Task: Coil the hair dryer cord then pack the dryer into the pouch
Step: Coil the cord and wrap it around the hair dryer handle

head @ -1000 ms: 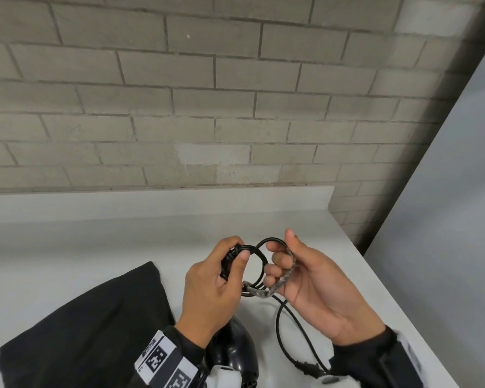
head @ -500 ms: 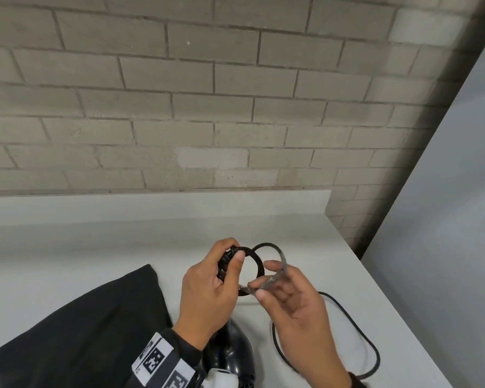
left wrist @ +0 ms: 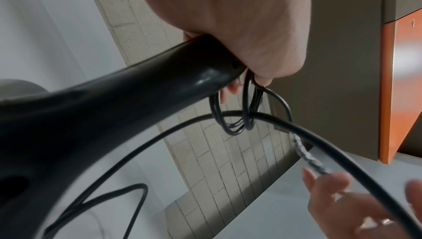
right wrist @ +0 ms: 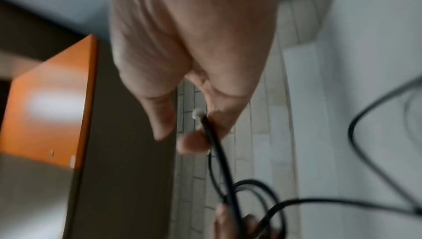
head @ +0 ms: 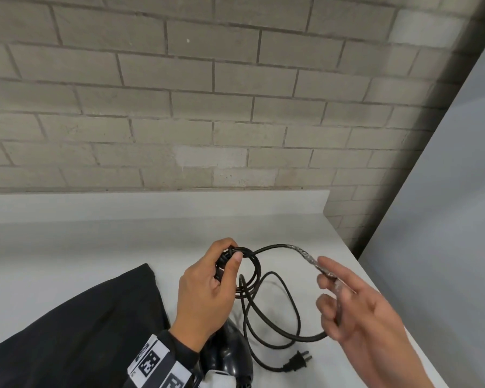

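Cord (head: 275, 301) part-coiled: our left hand (head: 207, 292) clenches a few small loops (head: 249, 273) against the dryer (head: 230, 351) handle end, thumb over the bundle. Our right hand (head: 359, 317) sits to the right, fingers curled loosely round a taped stretch of cord (head: 308, 257), which runs through the palm. Slack lies on the white counter (head: 95, 247), plug (head: 297, 362) near the front edge. Dryer body hangs below the left wrist. Black pouch (head: 76, 326) flat on the counter, left of the dryer
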### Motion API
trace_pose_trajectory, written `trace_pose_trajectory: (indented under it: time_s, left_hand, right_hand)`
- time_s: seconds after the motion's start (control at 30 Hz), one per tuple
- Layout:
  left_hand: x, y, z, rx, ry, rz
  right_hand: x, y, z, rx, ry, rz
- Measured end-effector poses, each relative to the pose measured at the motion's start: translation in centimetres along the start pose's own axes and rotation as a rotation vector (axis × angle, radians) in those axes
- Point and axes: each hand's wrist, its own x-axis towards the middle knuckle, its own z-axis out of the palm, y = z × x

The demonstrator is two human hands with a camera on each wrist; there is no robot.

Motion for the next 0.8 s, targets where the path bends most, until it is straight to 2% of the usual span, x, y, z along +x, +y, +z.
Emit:
trace_pose_trajectory:
  time_s: [0.1,0.17,0.3,0.4,0.47,0.57,0.63,0.8]
  left_hand:
    - [0.0,0.0,-0.1,0.009,0.007,-0.014]
    - [0.0,0.1,-0.1,0.013,0.009,-0.014]
    - [0.0,0.2,0.0,0.012,0.002,-0.015]
    - [0.1,0.2,0.0,0.023,-0.01,-0.007]
    - [0.1,0.2,0.0,0.022,-0.018,-0.006]
    - [0.1,0.3,0.0,0.025,-0.045,0.012]
    - [0.1,0.4,0.3,0.033,-0.048,0.026]
    - [0.2,0.1,0.5,0.036,-0.022,0.006]
  right_hand:
    - [-0.7,1.6,-1.1,-0.149,0.002,0.018]
    - [-1.1,2.5,-1.4,-0.172,0.066,0.032]
    - [-1.6,3.1,-1.6,-0.029,0.196,0.066]
    - [-1.7,2.2,-2.7,0.019,0.217,0.131]
    - [-1.8,1.3,-3.9,-0.057,0.195,0.224]
    - [-1.6,-0.1,-5.7,-0.321,0.168,0.337]
    - [-1.1,-0.5,-6.4,-0.533,0.214,0.27]
    - [0.1,1.4,-5.8,-0.931,0.279,-0.067]
